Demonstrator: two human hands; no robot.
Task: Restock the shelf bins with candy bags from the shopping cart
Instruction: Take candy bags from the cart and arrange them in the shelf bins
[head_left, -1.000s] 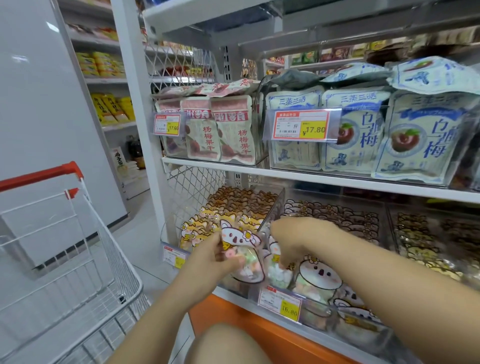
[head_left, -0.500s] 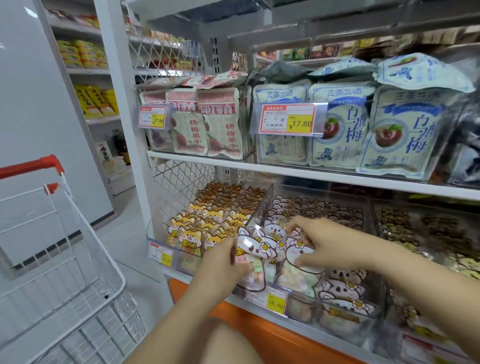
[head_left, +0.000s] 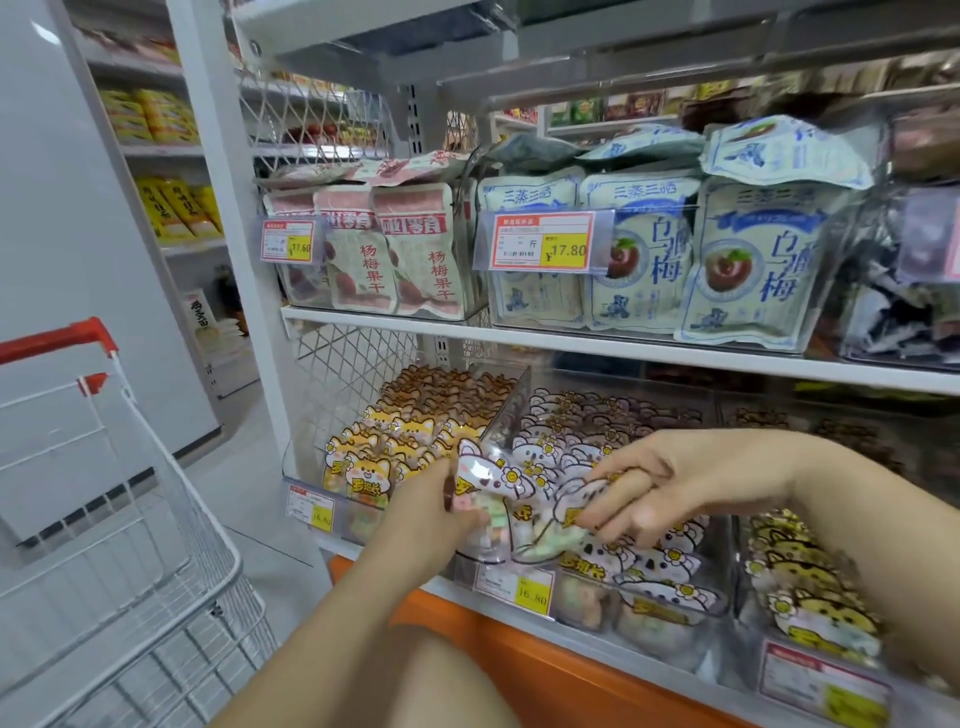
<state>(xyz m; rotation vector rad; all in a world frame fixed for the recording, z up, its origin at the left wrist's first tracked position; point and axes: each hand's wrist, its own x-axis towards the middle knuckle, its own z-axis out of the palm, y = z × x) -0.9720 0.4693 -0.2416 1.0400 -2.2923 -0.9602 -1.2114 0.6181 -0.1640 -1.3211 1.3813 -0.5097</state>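
- A person at the lower shelf holds a white, animal-faced candy bag (head_left: 493, 480) over the clear middle bin (head_left: 584, 605). The left hand (head_left: 426, 504) pinches the bag's left edge, fingers clamped on the film.
- The right hand (head_left: 670, 483) has its fingers curled on a second bag (head_left: 558, 525), which lies on top of the bin's stack, just beside the first.
- The bags look light, soft and crinkly, and the glossy film is likely slippery. Loose sweets inside would shift, so a pinch at the sealed top or a side seam seems the surest hold.
- The shopping cart (head_left: 171, 525) stands to the left, well apart from the bin.
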